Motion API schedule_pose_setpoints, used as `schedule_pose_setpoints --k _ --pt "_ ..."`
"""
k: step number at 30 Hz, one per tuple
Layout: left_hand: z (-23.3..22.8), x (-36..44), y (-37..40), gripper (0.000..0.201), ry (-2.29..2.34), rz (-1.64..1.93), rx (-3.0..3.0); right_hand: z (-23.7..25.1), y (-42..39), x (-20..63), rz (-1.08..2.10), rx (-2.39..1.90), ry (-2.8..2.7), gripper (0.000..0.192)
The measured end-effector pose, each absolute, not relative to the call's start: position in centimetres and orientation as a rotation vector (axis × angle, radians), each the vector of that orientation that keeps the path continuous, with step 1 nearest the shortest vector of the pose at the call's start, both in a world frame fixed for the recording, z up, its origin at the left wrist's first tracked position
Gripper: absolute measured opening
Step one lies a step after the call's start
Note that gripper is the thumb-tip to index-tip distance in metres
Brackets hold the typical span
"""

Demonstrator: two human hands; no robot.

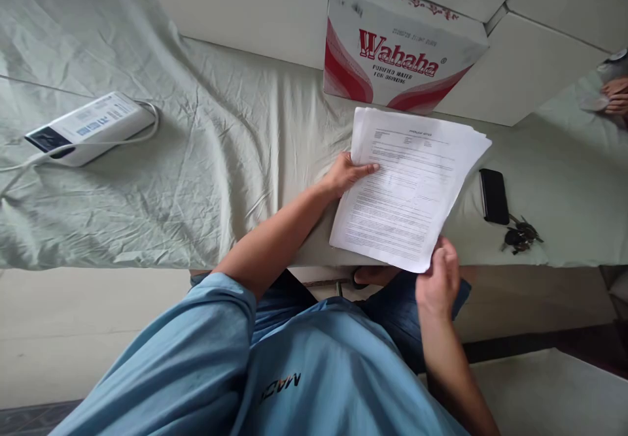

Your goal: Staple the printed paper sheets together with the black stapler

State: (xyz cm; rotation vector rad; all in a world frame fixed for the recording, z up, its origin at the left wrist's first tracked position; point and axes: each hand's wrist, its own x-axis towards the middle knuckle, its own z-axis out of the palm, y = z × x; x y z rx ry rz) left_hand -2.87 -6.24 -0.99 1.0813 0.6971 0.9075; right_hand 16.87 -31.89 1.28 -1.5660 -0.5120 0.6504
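A stack of printed paper sheets (402, 194) is held up over the front part of the cloth-covered table, its top edges slightly fanned. My left hand (346, 173) grips the stack's left edge, with the thumb lying on the top sheet and the other fingers hidden beneath. At the lower right corner, my right hand (439, 276) is closed on the sheets, its fingers curled and a little blurred. The text on the top page is too small to read.
Behind the papers stands a red and white Wahaha water carton (392, 53). A black phone (494, 195) and a bunch of keys (521, 234) lie to the right. On the left is a white box-shaped device (93, 129) with a cable. Another person's hand (617, 96) shows at the far right.
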Motion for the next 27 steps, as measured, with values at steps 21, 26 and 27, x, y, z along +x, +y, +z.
schedule_pose_setpoints --k 21,26,27 --pt "-1.8 -3.8 -4.7 0.047 0.575 0.809 0.774 -0.9 -18.6 24.0 0.509 -1.521 -0.772 0.083" --pt "-1.3 -4.0 -5.1 0.05 0.557 0.797 0.757 -1.3 -18.5 24.4 0.45 -1.502 -0.773 0.092" --pt "-1.3 -4.0 -5.1 0.051 0.555 0.795 0.77 -1.5 -18.5 24.5 0.446 -1.518 -0.777 0.085"
